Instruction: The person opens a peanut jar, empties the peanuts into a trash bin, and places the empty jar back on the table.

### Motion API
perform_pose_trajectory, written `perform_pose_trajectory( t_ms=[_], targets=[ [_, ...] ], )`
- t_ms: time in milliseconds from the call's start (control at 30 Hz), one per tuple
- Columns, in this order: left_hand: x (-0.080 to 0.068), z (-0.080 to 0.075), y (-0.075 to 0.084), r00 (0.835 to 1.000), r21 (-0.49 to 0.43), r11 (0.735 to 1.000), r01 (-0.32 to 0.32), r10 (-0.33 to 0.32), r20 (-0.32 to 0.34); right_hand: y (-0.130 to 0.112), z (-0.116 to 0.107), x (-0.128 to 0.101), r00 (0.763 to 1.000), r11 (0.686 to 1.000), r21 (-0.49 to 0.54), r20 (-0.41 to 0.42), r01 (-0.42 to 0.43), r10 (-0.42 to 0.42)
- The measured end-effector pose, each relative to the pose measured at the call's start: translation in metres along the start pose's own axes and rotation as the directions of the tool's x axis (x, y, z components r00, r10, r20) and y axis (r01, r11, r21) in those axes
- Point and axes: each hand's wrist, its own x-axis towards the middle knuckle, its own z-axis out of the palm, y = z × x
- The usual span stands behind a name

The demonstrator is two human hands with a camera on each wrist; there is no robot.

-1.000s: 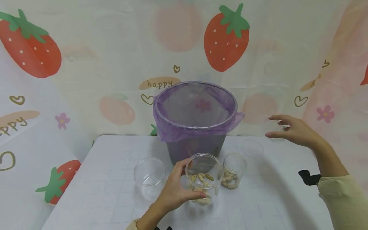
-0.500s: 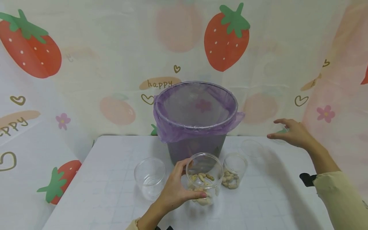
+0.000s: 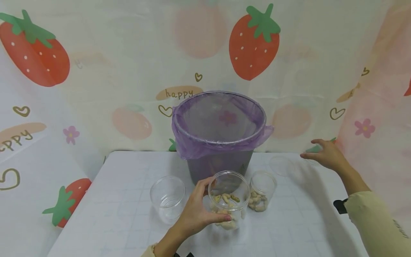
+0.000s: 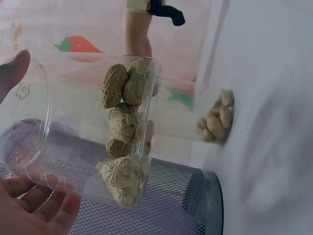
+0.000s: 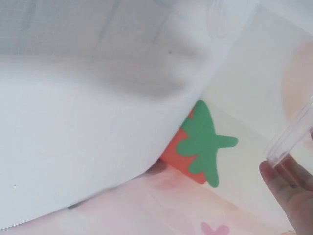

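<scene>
Your left hand (image 3: 196,214) is wrapped around the clear round plastic jar of unshelled peanuts (image 3: 228,200), which stands on the white table (image 3: 112,214) just in front of the grey mesh bin with the purple liner (image 3: 219,132). The thumb sits on the far side near the rim and the fingers curl across the near wall.

Judge the jar as light, thin-walled and smooth. It will likely flex if you squeeze hard and slip if you hold it loosely, so take it mid-wall, below the open rim, and keep it level because it has no lid.

Your right hand (image 3: 324,155) hovers at the table's far right edge. The right wrist view shows its fingertips (image 5: 288,181) against a clear plastic lid (image 5: 293,134), fingers loosely spread.
</scene>
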Motion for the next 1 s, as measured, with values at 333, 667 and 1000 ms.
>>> perform_pose_trajectory(
  t_ms=[333, 667, 1000],
  targets=[
    [0.001, 0.000, 0.002, 1.000, 0.003, 1.000, 0.000, 0.000, -0.010, 0.017, 0.011, 0.009, 0.999, 0.998, -0.014, 0.002, -0.053, 0.053],
    [0.001, 0.001, 0.004, 1.000, -0.006, 1.000, -0.001, 0.001, 0.002, 0.033, 0.030, 0.010, 0.993, 0.993, -0.073, 0.063, -0.092, 0.097],
    [0.000, 0.002, 0.003, 1.000, -0.003, 1.000, 0.003, -0.003, 0.008, 0.047, 0.048, 0.009, 0.979, 0.988, -0.082, 0.145, -0.134, 0.145]
  ],
)
